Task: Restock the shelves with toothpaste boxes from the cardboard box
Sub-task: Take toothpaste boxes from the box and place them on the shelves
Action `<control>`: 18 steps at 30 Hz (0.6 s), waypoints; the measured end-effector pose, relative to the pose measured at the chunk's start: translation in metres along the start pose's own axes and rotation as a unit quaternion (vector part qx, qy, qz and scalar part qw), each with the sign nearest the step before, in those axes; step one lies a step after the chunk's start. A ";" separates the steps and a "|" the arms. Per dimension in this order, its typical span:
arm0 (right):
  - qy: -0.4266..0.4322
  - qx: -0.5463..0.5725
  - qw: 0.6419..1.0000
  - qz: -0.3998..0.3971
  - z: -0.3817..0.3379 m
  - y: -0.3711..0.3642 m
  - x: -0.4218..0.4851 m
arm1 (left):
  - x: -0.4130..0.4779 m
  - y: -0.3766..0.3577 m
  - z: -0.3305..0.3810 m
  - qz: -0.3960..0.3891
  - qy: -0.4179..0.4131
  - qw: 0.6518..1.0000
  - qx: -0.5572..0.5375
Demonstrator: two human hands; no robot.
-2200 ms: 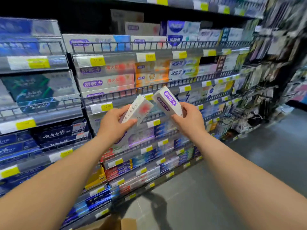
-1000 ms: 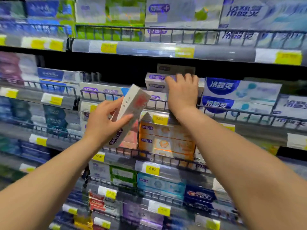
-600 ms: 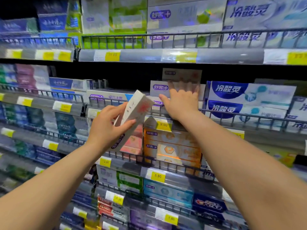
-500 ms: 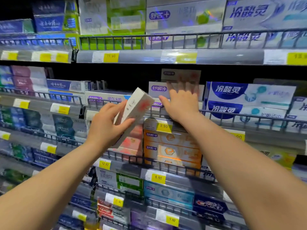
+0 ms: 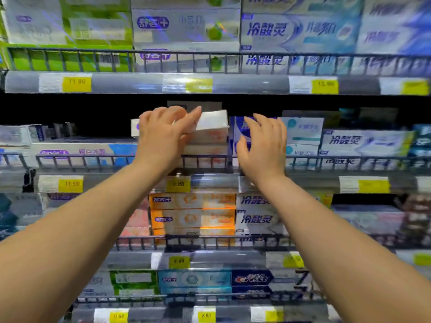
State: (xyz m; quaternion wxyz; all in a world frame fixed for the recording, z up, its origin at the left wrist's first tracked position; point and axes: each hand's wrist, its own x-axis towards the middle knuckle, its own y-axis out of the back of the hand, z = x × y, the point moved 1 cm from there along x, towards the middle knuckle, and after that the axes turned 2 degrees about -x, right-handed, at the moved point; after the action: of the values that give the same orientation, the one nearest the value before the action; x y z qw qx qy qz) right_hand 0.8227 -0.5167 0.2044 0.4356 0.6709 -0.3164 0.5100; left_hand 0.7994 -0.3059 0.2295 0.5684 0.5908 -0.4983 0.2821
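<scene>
My left hand (image 5: 163, 134) grips a white toothpaste box (image 5: 210, 123) from above and holds it level on top of a stack of similar white and pink boxes (image 5: 206, 150) on the second shelf. Its left end sticks out past my knuckles. My right hand (image 5: 263, 148) hovers just to the right of that stack with fingers spread and nothing in it, in front of blue and white boxes (image 5: 303, 134). The cardboard box is out of view.
A wire rail (image 5: 93, 159) runs along the shelf front below my hands. The shelf above (image 5: 245, 83) hangs low over the stack, with yellow price tags on it. Orange boxes (image 5: 193, 213) and more toothpaste fill the lower shelves.
My left hand has lifted its box from a tilted hold up onto the stack and laid it flat. My right hand has come off the stacked boxes and moved right, open.
</scene>
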 end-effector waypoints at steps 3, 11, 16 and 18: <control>-0.014 -0.002 1.000 -0.007 0.009 0.004 -0.003 | 0.014 -0.009 0.012 -0.048 0.013 0.999 -0.012; -0.014 0.024 0.999 -0.016 0.010 0.002 -0.005 | 0.032 -0.021 0.010 -0.205 0.051 0.977 -0.030; -0.006 0.045 0.999 -0.027 0.009 0.000 -0.004 | 0.038 -0.021 0.016 -0.222 0.064 0.969 -0.091; -0.007 0.054 0.998 -0.025 0.009 -0.001 -0.003 | 0.038 -0.023 0.018 -0.215 0.067 0.969 -0.104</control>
State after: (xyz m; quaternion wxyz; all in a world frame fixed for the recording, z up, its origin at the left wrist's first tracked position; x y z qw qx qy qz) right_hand 0.8264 -0.5247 0.2005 0.4091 0.7043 -0.2749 0.5109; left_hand 0.8293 -0.3370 0.2514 0.7059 0.6018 -0.3467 0.1389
